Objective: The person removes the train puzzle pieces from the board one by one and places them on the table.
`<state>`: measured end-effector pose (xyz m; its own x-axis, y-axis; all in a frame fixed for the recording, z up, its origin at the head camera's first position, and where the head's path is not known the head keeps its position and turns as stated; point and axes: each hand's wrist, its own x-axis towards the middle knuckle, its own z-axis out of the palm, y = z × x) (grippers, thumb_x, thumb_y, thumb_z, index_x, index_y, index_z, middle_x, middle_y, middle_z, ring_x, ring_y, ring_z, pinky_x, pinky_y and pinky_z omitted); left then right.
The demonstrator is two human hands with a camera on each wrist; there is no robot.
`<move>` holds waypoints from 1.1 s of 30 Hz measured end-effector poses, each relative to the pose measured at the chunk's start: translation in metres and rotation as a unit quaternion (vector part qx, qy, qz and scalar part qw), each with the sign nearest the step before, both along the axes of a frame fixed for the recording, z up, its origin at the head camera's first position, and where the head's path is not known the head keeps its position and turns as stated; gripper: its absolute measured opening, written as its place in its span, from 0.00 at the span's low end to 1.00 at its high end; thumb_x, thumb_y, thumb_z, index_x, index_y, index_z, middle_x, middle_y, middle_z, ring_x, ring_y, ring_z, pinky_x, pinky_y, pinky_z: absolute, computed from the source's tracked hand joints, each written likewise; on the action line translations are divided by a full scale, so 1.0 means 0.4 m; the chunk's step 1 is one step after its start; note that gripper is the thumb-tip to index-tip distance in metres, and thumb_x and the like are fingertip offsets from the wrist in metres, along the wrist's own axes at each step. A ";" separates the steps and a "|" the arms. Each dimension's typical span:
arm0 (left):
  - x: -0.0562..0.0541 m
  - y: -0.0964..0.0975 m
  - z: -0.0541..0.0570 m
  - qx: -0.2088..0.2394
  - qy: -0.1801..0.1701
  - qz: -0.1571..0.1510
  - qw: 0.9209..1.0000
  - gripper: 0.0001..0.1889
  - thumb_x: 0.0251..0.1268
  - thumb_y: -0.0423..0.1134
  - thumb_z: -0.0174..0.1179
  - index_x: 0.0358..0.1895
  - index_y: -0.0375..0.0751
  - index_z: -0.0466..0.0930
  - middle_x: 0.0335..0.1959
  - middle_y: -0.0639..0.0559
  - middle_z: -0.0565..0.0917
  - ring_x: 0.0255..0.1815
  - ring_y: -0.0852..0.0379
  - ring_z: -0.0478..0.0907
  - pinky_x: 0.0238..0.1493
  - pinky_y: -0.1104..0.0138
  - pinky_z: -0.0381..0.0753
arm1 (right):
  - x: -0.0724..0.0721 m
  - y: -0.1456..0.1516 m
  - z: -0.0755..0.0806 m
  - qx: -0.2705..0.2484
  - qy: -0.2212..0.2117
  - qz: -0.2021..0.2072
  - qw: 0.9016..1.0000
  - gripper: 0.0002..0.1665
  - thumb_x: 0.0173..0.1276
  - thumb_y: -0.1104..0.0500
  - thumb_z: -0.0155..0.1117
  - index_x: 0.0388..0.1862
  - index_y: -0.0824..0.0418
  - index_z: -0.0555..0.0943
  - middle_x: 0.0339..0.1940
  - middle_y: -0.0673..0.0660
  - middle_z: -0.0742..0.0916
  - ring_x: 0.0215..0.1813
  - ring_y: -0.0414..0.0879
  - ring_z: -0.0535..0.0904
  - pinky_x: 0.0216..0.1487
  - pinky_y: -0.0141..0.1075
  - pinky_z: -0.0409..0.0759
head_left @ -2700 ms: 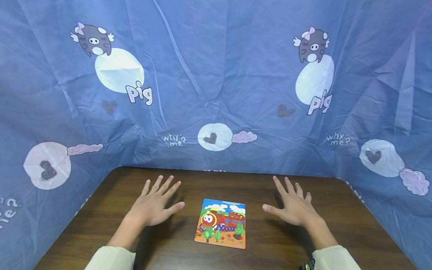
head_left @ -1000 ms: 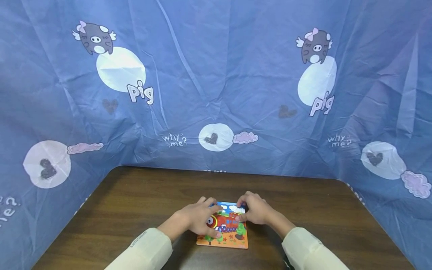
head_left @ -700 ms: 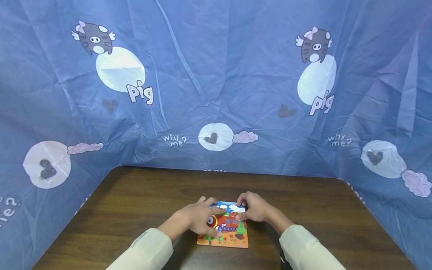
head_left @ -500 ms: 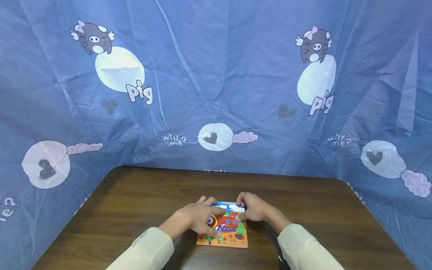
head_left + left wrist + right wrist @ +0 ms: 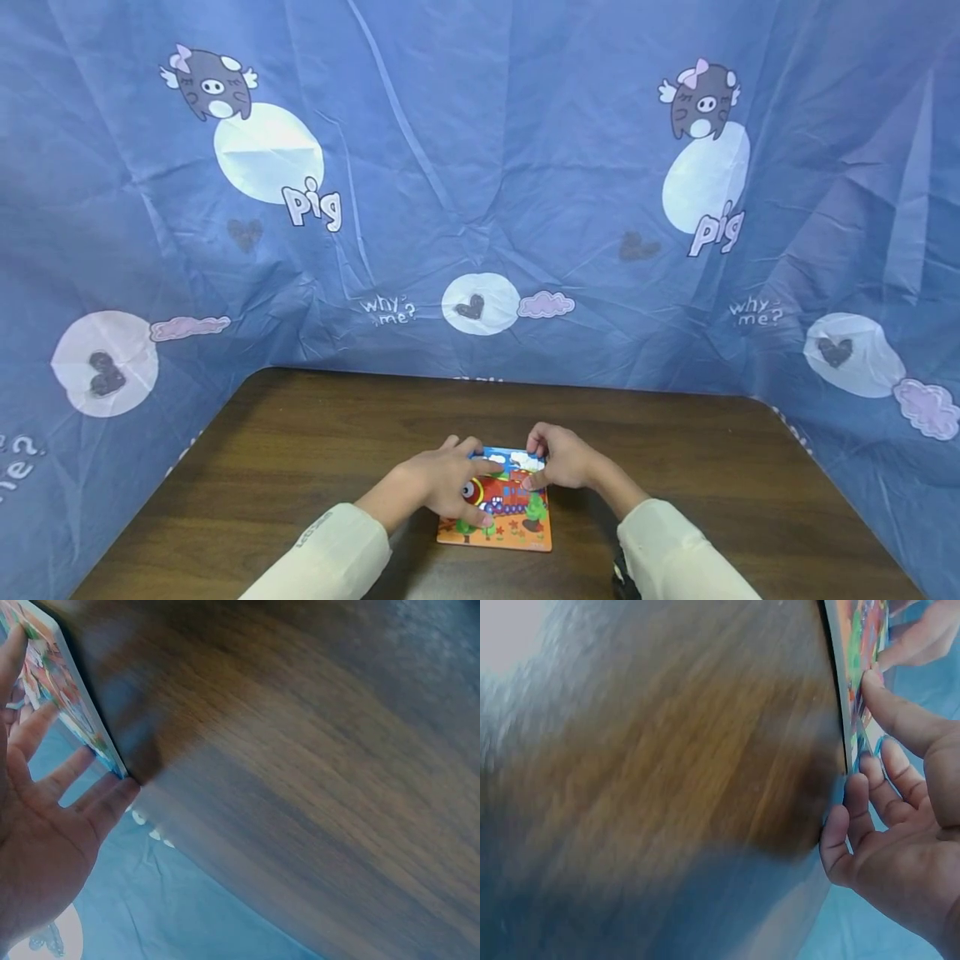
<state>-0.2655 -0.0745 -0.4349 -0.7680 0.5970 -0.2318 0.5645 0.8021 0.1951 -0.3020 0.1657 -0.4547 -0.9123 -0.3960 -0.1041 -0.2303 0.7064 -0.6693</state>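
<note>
A square jigsaw puzzle (image 5: 517, 533) with a red cartoon train lies flat on the table in the head view. My left hand (image 5: 442, 483) rests over its left side, fingers spread and thumb on the lower part; the left wrist view shows fingertips along the edge of the board (image 5: 64, 682). At the far right corner, my right hand (image 5: 567, 462) pinches with the thumb on the picture and curled fingers at the edge. A corner piece (image 5: 525, 459) there seems slightly tilted up between them, though the fingers partly hide it.
The dark wooden table (image 5: 360, 408) has rounded far corners. A blue cloth (image 5: 480, 208) printed with pigs, hearts and clouds hangs behind it and along both sides.
From either side of the puzzle, both hands have come in onto it. Over the last second they stay nearly still, while the far right corner looks slightly raised.
</note>
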 end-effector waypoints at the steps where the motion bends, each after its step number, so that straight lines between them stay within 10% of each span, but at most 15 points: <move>1: 0.000 0.000 0.000 0.001 0.001 0.000 1.000 0.40 0.57 0.69 0.68 0.75 0.69 0.70 0.73 0.54 0.66 0.66 0.51 0.65 0.54 0.56 0.82 | -0.001 0.000 -0.001 -0.011 -0.004 -0.004 1.000 0.24 0.51 0.66 0.84 0.39 0.61 0.76 0.35 0.54 0.78 0.40 0.47 0.74 0.43 0.39 0.74; 19: 0.001 0.001 0.000 0.002 -0.002 0.008 1.000 0.41 0.55 0.70 0.68 0.75 0.69 0.69 0.73 0.55 0.66 0.66 0.52 0.64 0.56 0.54 0.81 | -0.016 0.049 0.010 -0.213 -0.109 -0.080 0.968 0.11 0.72 0.74 0.59 0.49 0.69 0.84 0.40 0.61 0.83 0.41 0.48 0.81 0.48 0.43 0.88; 33: 0.003 -0.004 0.002 0.014 -0.008 0.007 1.000 0.41 0.57 0.69 0.68 0.75 0.69 0.69 0.74 0.54 0.65 0.67 0.52 0.64 0.53 0.55 0.81 | -0.036 0.224 0.005 -0.227 -0.069 -0.165 0.957 0.12 0.72 0.74 0.59 0.52 0.78 0.81 0.36 0.58 0.84 0.36 0.44 0.80 0.39 0.36 0.86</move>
<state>-0.2643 -0.0760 -0.4341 -0.7719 0.5933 -0.2283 0.5504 0.8034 0.2269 -0.3165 0.2554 -0.4526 -0.9854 -0.1226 -0.1185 0.0680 0.3549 -0.9324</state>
